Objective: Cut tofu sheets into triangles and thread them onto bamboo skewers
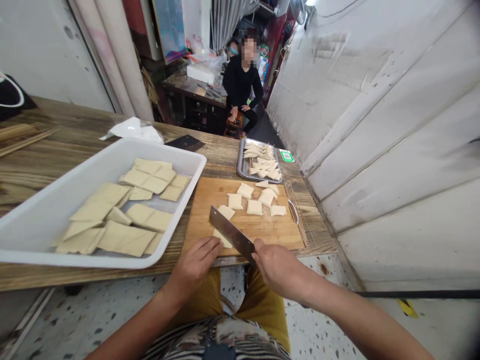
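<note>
See a wooden table (22,172) spreading far to the left of the left hand (197,260) and out ahead of the right hand (275,265). Notice a seated person (242,82) in black, well beyond both hands. Find a white tub (150,150) to the left of the left hand, and a cutting board (204,192) just ahead of both. Past the far edge of that board, ahead of the right hand, see a metal tray (240,162). Read the right hand as closed tightly around the handle of a cleaver (234,235), blade slanting forward and leftward; cannot tell whether its edge meets the wood. Read the left hand as palm down, fingers together and nearly straight, tips on the near strip of a pale piece (224,240) beneath the blade. Left of that hand, find pale sheets (126,237) overlapping inside the tub. Farther ahead of the right hand, see small squares (254,207) scattered on the board and triangular pieces (262,160) heaped on the tray. Last, make out thin skewers (298,215) just beyond the right hand, along the board's right end.
</note>
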Demonstrator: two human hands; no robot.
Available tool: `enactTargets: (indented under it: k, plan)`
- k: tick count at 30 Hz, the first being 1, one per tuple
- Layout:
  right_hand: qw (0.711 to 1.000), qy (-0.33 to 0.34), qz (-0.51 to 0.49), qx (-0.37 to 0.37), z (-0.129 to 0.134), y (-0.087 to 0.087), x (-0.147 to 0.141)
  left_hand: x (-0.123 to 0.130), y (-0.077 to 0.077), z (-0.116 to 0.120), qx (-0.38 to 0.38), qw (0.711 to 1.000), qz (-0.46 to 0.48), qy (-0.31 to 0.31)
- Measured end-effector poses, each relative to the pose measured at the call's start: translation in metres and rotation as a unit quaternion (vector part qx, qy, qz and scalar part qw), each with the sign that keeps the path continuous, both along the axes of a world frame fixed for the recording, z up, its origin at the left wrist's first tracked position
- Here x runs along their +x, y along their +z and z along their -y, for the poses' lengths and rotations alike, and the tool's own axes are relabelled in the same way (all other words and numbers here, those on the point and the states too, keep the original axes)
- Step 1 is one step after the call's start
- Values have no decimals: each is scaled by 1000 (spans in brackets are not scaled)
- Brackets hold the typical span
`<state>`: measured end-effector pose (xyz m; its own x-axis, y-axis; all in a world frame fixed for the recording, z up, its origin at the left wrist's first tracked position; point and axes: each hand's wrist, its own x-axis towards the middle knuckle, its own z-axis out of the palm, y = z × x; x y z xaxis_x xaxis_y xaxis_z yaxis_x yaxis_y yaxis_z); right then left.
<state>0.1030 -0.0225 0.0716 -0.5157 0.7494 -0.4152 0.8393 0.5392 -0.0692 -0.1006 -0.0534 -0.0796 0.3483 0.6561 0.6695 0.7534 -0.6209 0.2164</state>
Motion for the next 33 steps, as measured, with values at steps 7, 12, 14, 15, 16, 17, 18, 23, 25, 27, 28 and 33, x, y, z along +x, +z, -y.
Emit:
enactTargets:
  k: [7,12,14,15,16,17,18,23,25,27,28,33]
  plan:
    - [1000,-1,8,0,1,4,-3,0,0,-1,5,1000,1,-4]
    - [999,8,37,10,3,-3,-4,-1,-3,-1,-4,1000,13,-2]
    - [998,17,53,20,3,-10,-8,-1,-3,-2,-17,1000,18,-6]
    - [998,21,61,25,3,-13,-11,-2,-3,-2,-20,1000,21,-10]
    - [997,25,67,30,2,-17,-14,-2,-2,-2,-21,999,23,-13]
    - [997,26,71,36,1,-20,-18,-2,-2,-3,-18,999,25,-15]
    - [996,27,71,37,0,-23,-21,-3,-2,-3,-14,999,25,-15]
    - [999,19,-21,38,-8,-22,-10,-1,1,-3,-2,1000,8,-6]
    - [996,-13,-64,63,-9,-20,4,1,5,-4,-15,1000,3,25]
    - [990,-53,-93,91,-8,-18,20,4,9,-7,-38,996,-6,80]
    - [987,-69,-104,101,-7,-18,27,5,12,-10,-53,993,-14,106]
    - [980,-94,-144,101,0,-30,48,8,28,-23,-151,977,-44,142]
